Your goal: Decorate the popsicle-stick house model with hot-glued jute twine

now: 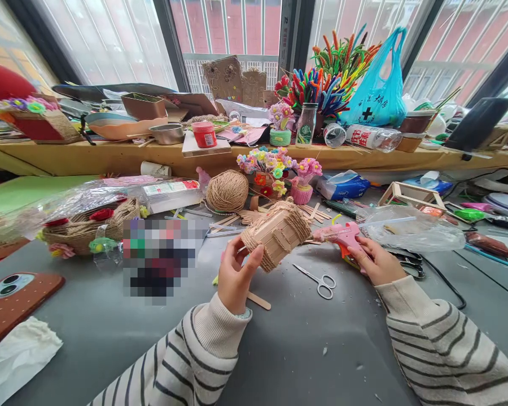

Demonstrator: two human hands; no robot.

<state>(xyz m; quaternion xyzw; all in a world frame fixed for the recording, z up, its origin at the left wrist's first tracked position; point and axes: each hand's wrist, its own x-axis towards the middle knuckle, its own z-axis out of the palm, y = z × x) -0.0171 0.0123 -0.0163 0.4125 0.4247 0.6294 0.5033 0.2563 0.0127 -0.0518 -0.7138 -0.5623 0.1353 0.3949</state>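
My left hand (239, 273) grips a small box of wooden craft sticks (275, 232) trimmed with twine along its edges, held tilted above the grey table. In my right hand (379, 260) is a pink hot glue gun (341, 234), its nozzle pointing left toward the box's right side. Whether the nozzle touches the box I cannot tell. Small scissors (317, 281) with white handles lie on the table between my hands. Below my left hand rests a single craft stick (259, 300). Behind the box are more loose craft sticks (315, 213) and a ball of twine (227, 192).
Crocheted flowers (265, 160) stand at the back centre. A clear plastic bag (410, 228) and a wooden frame (412, 196) are on the right. At left lie a twine basket (82, 231), a brown-cased phone (21, 304) and crumpled tissue (19, 358). A cluttered ledge (131, 158) runs below the windows.
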